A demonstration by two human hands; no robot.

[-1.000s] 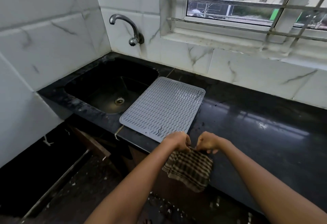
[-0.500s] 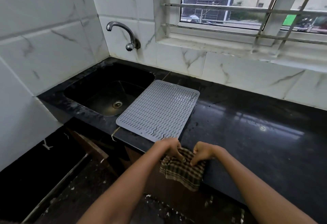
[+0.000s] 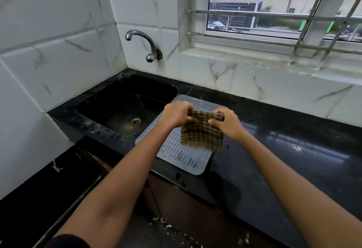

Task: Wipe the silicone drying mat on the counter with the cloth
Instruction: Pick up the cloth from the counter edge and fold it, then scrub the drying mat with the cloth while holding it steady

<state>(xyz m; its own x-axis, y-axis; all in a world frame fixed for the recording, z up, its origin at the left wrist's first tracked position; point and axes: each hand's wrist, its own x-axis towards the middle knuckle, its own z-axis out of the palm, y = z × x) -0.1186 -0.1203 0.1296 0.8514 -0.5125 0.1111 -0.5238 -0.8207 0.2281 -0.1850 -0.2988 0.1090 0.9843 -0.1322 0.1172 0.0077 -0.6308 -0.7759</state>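
Presently, left hand (image 3: 176, 114) and right hand (image 3: 227, 123) each pinch a top corner of the brown checked cloth (image 3: 201, 133), fingers closed, cloth hanging blurred above the grey ribbed mat (image 3: 176, 155) at the counter's (image 3: 274, 159) front edge. Beyond, sink (image 3: 109, 108) holds only its drain.

A home kitchen. A black stone bench (image 3: 293, 149) runs along a wall of white marble-look tiles (image 3: 58, 67), with a dark sink (image 3: 125, 108) set into its corner and a chrome tap (image 3: 145, 43) fixed to the wall above it. A grey drying mat (image 3: 176, 155) lies beside the sink. A barred window (image 3: 284, 6) looks out on buildings and a street.
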